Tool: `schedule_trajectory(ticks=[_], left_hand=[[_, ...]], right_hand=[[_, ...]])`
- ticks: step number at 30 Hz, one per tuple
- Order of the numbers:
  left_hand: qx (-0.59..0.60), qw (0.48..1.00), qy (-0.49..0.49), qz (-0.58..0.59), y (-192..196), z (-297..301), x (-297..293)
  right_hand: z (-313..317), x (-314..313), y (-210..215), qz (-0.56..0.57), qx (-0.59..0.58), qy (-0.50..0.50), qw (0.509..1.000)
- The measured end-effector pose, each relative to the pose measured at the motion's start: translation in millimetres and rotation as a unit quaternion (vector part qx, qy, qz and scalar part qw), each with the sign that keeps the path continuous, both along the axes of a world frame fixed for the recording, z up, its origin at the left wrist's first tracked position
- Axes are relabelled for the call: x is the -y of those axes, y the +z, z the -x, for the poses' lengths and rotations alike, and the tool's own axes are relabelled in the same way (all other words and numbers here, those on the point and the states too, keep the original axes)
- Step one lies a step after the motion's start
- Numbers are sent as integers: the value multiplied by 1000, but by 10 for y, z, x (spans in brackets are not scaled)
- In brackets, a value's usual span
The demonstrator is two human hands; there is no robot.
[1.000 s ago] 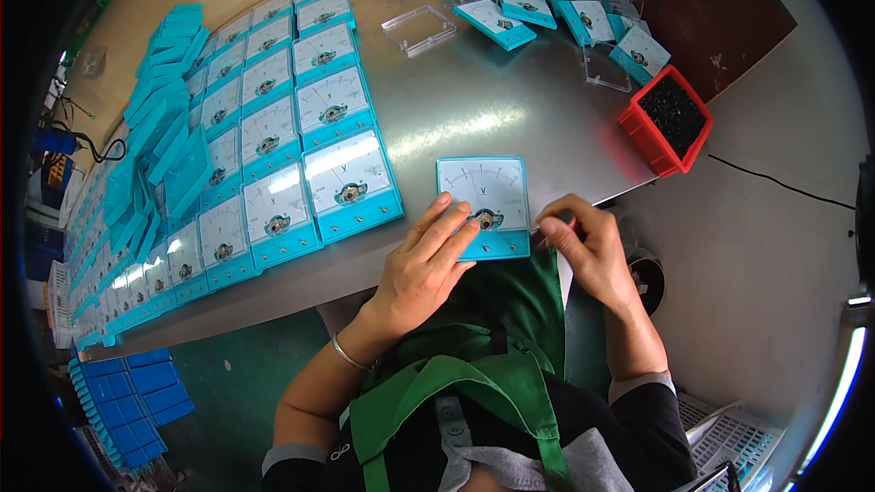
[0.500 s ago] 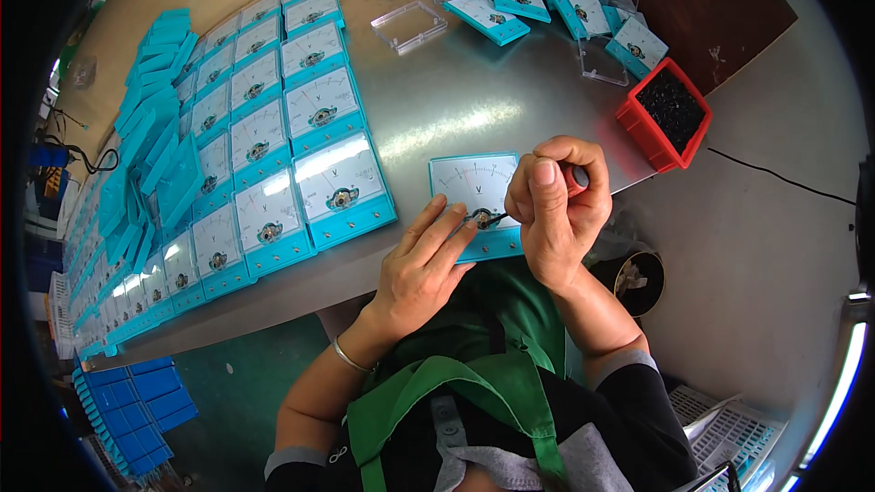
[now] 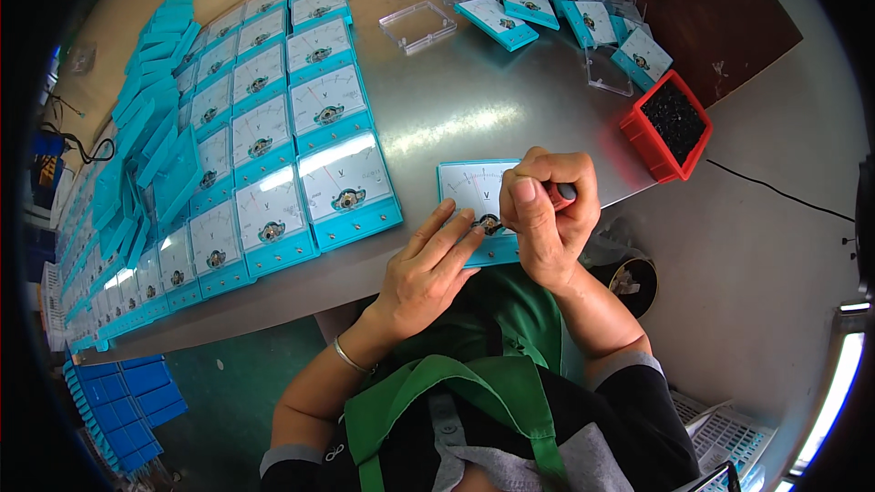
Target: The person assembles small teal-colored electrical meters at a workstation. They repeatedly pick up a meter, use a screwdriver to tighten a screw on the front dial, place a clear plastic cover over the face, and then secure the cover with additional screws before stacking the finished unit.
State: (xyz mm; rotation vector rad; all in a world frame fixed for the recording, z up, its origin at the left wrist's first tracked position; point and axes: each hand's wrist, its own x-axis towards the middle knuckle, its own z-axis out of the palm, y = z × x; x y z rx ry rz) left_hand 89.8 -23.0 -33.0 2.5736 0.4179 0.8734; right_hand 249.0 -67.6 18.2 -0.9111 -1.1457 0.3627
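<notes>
A panel voltmeter (image 3: 468, 184), with a white dial face and turquoise frame, lies face up at the table's front edge. My left hand (image 3: 421, 275) rests against its lower left side, fingers stretched out, with fingertips near the round metal movement at the dial's base. Above the meter's right side, my right hand (image 3: 553, 237) is closed round a screwdriver (image 3: 565, 193) with a red and black handle. Its shaft and tip are mostly hidden behind my fingers, so contact with the movement cannot be made out.
Rows of similar meters (image 3: 333, 173) cover the table's left side, with loose turquoise covers (image 3: 173, 164) heaped on them. At the back lie more meters (image 3: 497, 20) and clear plastic covers (image 3: 417, 27). A red bin (image 3: 629, 132) of small black parts stands at the right edge.
My right hand has shifted slightly left and its grip on the screwdriver has turned; the shaft shows less. My left hand stays on the meter. The whole view has shifted a little.
</notes>
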Motion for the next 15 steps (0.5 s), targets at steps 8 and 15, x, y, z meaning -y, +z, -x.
schedule_trajectory(ticks=[8,15], left_hand=[[21,999,-21,29,-20,87,58],[72,986,-32,150,23,155,119]], right_hand=[[-488,774,-179,321,-29,-92,942],[-14,904,-386,394,-71,29,916]])
